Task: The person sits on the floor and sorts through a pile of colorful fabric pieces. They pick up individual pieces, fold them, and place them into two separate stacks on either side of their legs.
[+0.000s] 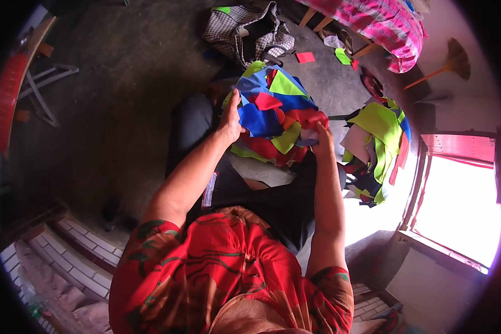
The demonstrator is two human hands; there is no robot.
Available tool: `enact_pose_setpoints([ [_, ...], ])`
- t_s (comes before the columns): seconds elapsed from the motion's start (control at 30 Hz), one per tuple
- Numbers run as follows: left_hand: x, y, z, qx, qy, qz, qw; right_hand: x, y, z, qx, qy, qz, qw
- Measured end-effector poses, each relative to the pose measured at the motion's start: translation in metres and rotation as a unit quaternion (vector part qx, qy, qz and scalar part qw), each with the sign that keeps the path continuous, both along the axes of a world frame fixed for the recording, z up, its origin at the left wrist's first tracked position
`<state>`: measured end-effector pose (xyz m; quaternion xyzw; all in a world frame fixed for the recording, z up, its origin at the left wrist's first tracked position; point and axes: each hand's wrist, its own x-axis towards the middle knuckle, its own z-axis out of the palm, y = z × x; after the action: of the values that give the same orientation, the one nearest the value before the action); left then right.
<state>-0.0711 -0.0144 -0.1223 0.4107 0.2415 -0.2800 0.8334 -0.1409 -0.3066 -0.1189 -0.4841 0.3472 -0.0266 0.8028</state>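
A heap of fabric scraps [289, 89] in blue, red and lime green lies in front of me, between my legs. My left hand [231, 119] is at its left side, thumb pointing up and the other fingers mostly hidden by the cloth; it appears closed on the edge of a blue fabric scrap [259, 120]. On the right side of the heap, my right hand [322, 136] pinches a red fabric scrap [312, 117] between thumb and fingers. Loose red and green pieces overlap between both hands.
A second pile of scraps [378, 133] stands to the right, near a bright window opening [456, 206]. Beyond the heap sits a checkered bag [236, 25]. Stray red [305, 57] and green pieces [342, 55] lie on the floor. A broom [456, 58] leans far right.
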Motion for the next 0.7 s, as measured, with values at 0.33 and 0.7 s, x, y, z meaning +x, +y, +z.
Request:
enact_pose_setpoints([
  [0.33,-0.016,0.008,0.025,0.186,-0.107,-0.281,0.935,0.006,0.024,0.003,-0.528,0.052,0.123,0.839],
  [0.7,-0.013,0.002,0.025,0.044,-0.200,-0.074,0.976,0.011,0.020,0.019,-0.237,-0.060,0.039,0.969],
])
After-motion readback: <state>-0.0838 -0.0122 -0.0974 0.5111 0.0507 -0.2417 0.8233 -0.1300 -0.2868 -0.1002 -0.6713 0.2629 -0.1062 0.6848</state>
